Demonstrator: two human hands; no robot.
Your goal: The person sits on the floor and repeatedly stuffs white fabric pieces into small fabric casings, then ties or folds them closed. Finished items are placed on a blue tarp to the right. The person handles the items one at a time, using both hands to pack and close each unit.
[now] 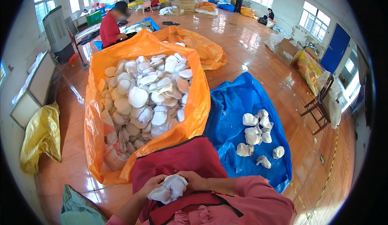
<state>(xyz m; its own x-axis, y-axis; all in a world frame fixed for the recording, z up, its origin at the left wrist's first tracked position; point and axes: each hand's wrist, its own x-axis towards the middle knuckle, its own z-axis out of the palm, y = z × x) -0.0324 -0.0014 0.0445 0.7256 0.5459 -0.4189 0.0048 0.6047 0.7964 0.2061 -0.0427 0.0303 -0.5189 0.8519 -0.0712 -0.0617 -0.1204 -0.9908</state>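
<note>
A gathering or tucking step seems in hand. The white cloth bundle (170, 187) is at 6 o'clock, against the person's front. The left hand (152, 183) curls its fingers round the bundle's 10 o'clock side, the right hand (196, 181) its 2 o'clock side; both grip it, though some fingertips are hidden. The next move likely calls for steady two-handed pressure. Its long axis runs roughly 2 to 8 o'clock, broad end toward 8.

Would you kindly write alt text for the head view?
Two hands hold a soft white piece above red cloth. Ahead, an open orange sack holds many pale pads; to its right, white bundles lie on a blue sheet.
</note>
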